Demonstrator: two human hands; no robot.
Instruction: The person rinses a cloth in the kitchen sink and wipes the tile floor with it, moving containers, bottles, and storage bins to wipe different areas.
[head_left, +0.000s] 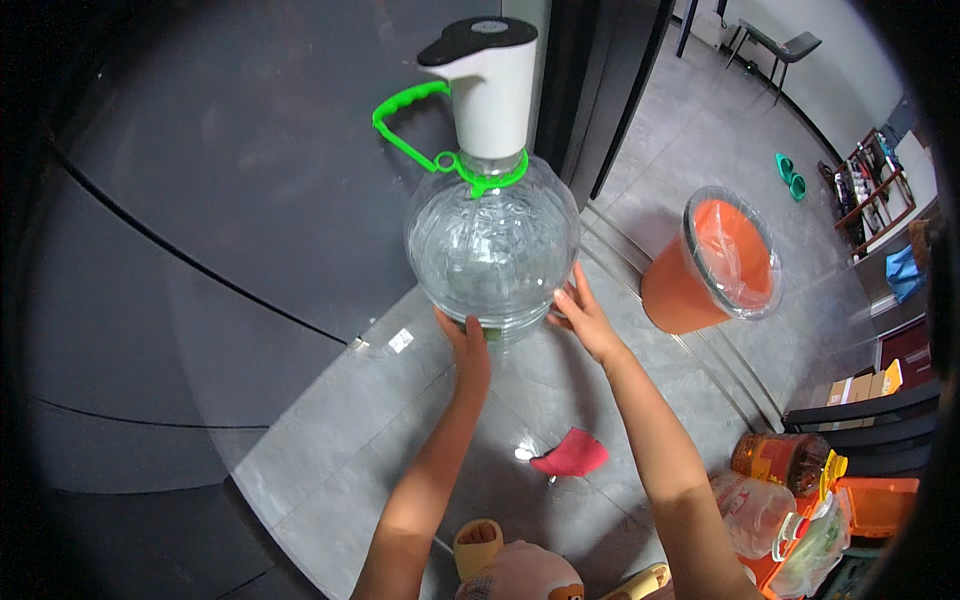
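Observation:
A large clear plastic water jug (495, 232) stands upright in front of me, its round body between my hands. On its neck sits a white electric water pump (491, 105) with a black top. A bright green carrying handle (409, 124) rings the neck and sticks out to the left. My left hand (469, 349) grips the jug low at its near left side, the fingertips partly hidden. Against the lower right side rests my right hand (587, 311), thumb toward me. Whether the jug touches the floor is hard to tell.
A red cloth (571, 454) lies on the grey tiled floor (390, 465). An orange trash bin (679, 289) with a clear liner stands right, by metal door tracks (694, 349). Dark cabinet panels (225, 150) rise on the left. Plastic bottles (757, 502) and an orange crate (877, 506) sit lower right.

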